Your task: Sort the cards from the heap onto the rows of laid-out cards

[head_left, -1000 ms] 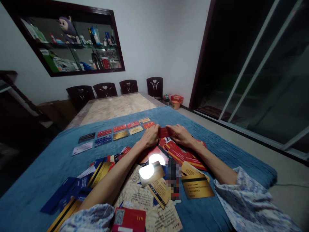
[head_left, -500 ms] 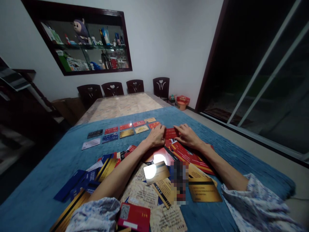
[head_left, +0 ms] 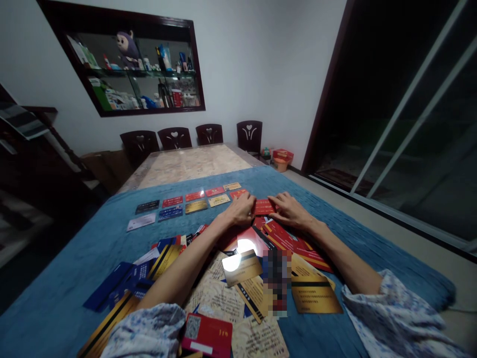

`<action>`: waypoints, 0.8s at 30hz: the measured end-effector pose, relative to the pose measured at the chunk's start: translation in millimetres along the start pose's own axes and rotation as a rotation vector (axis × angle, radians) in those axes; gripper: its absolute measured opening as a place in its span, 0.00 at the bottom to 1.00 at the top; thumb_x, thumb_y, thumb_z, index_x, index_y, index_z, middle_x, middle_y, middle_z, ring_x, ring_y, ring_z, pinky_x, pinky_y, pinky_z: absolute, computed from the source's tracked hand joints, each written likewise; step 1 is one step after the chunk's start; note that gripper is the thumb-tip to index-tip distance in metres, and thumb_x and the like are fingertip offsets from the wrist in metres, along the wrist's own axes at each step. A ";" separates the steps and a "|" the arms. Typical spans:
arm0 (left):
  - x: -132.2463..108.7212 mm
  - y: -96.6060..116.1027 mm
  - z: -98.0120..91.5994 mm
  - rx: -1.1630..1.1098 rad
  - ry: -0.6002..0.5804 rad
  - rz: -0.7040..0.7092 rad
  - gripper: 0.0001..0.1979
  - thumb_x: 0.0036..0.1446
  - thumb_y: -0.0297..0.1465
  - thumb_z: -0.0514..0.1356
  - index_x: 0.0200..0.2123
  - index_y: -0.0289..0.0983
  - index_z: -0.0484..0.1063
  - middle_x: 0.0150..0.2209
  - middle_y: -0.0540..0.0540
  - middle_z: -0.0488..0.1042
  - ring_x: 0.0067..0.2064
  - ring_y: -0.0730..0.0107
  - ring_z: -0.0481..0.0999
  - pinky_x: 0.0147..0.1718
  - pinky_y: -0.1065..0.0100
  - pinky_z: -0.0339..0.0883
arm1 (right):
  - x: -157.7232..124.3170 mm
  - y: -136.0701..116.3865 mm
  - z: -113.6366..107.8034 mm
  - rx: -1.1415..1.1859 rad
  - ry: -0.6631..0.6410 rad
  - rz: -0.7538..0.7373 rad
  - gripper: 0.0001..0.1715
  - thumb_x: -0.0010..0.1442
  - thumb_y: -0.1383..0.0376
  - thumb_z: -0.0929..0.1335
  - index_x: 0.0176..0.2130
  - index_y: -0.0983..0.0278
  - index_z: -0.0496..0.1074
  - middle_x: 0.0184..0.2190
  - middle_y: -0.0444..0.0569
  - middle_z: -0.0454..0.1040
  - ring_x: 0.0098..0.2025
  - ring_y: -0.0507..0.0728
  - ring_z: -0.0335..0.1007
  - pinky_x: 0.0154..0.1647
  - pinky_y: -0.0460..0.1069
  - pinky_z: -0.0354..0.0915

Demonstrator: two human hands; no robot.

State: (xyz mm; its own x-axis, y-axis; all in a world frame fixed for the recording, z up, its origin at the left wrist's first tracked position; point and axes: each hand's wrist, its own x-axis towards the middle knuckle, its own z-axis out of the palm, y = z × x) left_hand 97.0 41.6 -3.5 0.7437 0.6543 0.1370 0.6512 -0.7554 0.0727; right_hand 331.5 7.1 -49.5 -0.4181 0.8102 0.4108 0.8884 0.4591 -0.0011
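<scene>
Both my hands meet on a small red card over the blue cloth. My left hand pinches its left end with curled fingers. My right hand holds its right end. Under my wrists lies a messy heap of red cards. Nearer to me are gold cards, blue cards and beige ones, overlapping. Two tidy rows of cards lie beyond my left hand, just left of the held card.
The blue cloth covers the near part of a long marble-top table. Several dark chairs stand at its far end. A wall shelf holds small items. Glass sliding doors are at the right, with a red basket on the floor.
Both hands stay on the red card and barely move. The view turned to the left between the earliest frame and the middle one, then held nearly still.
</scene>
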 end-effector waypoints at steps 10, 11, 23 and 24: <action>0.6 -1.4 -11.5 0.043 -0.036 0.005 0.12 0.57 0.31 0.59 0.45 0.37 0.69 0.51 0.38 0.67 0.54 0.52 0.68 0.50 0.54 0.66 | 10.5 -1.9 -12.5 -0.076 -0.054 -0.025 0.29 0.64 0.49 0.64 0.57 0.61 0.70 0.53 0.61 0.70 0.52 0.67 0.59 0.42 0.55 0.59; -0.2 -2.2 -13.2 0.040 -0.042 0.009 0.11 0.57 0.31 0.59 0.44 0.37 0.69 0.51 0.38 0.67 0.54 0.53 0.68 0.50 0.54 0.66 | 12.1 -2.5 -13.2 -0.077 -0.063 -0.031 0.29 0.64 0.49 0.64 0.57 0.61 0.70 0.53 0.61 0.71 0.52 0.67 0.59 0.42 0.55 0.58; -17.5 -24.2 -25.3 0.111 -0.109 -0.038 0.10 0.56 0.30 0.60 0.42 0.37 0.69 0.52 0.38 0.67 0.56 0.49 0.66 0.52 0.51 0.64 | 43.3 -23.9 -23.2 -0.052 -0.214 -0.095 0.24 0.64 0.49 0.65 0.52 0.60 0.74 0.51 0.59 0.72 0.51 0.65 0.59 0.42 0.54 0.56; -19.6 -26.8 -25.8 0.112 -0.112 -0.047 0.10 0.55 0.29 0.60 0.42 0.37 0.70 0.52 0.38 0.68 0.56 0.50 0.66 0.53 0.51 0.64 | 46.7 -26.4 -23.5 -0.048 -0.223 -0.099 0.25 0.64 0.49 0.65 0.52 0.60 0.74 0.51 0.59 0.72 0.51 0.65 0.59 0.42 0.54 0.56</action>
State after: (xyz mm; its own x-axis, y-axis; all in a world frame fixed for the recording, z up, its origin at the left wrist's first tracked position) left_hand 61.1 48.1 17.4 0.7203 0.6932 0.0247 0.6936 -0.7195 -0.0346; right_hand 293.0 24.2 -8.8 -0.5299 0.8251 0.1958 0.8470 0.5263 0.0747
